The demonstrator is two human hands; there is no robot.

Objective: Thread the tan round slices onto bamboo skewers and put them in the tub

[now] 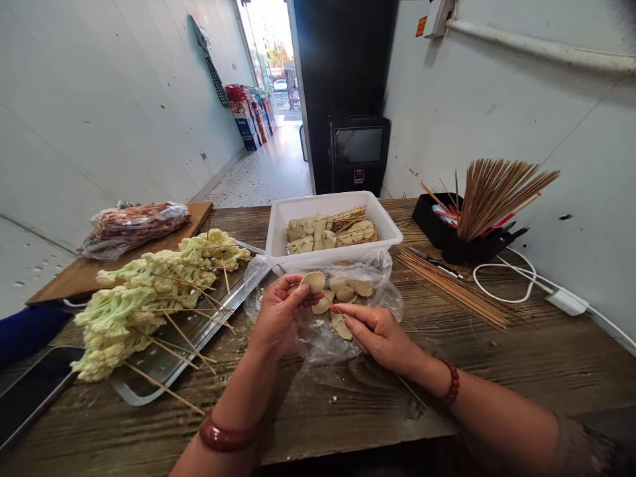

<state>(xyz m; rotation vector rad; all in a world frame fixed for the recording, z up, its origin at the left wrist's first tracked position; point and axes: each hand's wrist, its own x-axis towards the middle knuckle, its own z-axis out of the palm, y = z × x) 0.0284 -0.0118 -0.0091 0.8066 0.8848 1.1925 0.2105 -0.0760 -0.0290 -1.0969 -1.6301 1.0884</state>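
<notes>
Pinched between the thumb and fingers of my left hand (279,310) is a thin, round beige slice (314,282). My right hand (380,336) grips a thin wooden skewer (410,389), whose front end points toward that slice; whether the tip has pierced it I cannot tell. Below both hands, more beige slices (342,326) lie on an opened clear plastic bag (322,354). Just behind the bag stands a white plastic tub (334,254) with skewered slices (311,233) inside.
On the left, skewered cauliflower (149,291) fills a metal tray (134,396), beside a phone (37,394) and a wooden board (57,286) bearing a bagged bundle (136,222). Loose skewers (457,291), a black holder (470,250) of upright skewers and a white cable (501,301) are on the right.
</notes>
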